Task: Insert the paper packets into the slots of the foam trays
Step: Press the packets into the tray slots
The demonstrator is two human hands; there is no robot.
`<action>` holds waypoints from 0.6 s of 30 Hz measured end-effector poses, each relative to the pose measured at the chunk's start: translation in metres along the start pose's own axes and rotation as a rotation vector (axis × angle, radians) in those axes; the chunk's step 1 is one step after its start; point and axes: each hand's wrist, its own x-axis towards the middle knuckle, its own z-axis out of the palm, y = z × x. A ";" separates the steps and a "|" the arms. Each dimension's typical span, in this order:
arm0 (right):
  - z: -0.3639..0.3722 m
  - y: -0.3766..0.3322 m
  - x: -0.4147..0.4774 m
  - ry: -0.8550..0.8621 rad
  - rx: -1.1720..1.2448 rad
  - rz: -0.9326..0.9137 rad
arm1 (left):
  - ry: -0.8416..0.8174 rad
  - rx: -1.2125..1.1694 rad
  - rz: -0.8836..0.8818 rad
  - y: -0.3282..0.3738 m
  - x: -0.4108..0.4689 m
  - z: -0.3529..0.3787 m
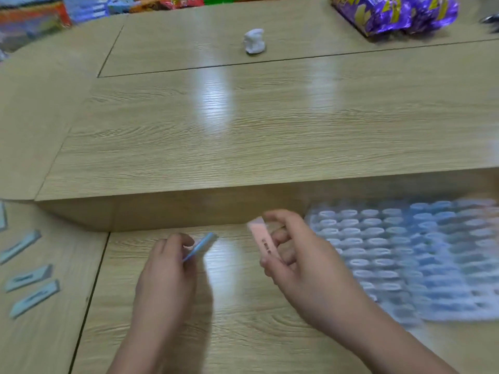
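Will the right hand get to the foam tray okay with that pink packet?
Probably yes. The right hand, pinching the pink packet, hovers just beside the foam tray, and nothing lies between them. The picture is blurred, so which slots are free is hard to tell.

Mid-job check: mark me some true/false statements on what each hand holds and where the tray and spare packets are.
The right hand holds a pink packet. True.
The left hand is empty. False: it pinches a blue packet.
The foam tray lies right of both hands. True.
The pink packet sits in a tray slot. False: it is in the right hand, left of the tray.
At far left, loose blue packets lie on the table. True.
The white lump rests on the foam tray. False: it sits on the raised tabletop beyond.
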 end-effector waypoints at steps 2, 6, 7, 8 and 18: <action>-0.021 -0.001 -0.011 0.016 0.201 0.005 | 0.000 -0.081 0.025 0.011 -0.006 -0.003; -0.077 0.007 -0.036 0.162 0.419 -0.006 | 0.086 -0.236 0.127 0.056 -0.025 -0.009; -0.093 0.012 -0.044 0.207 0.450 -0.013 | 0.099 -0.316 0.133 0.070 -0.030 -0.009; -0.110 0.018 -0.052 0.255 0.468 -0.013 | 0.100 -0.401 0.141 0.087 -0.034 -0.008; -0.243 0.121 -0.125 0.629 0.263 0.065 | 0.083 -0.578 0.509 0.260 -0.076 0.032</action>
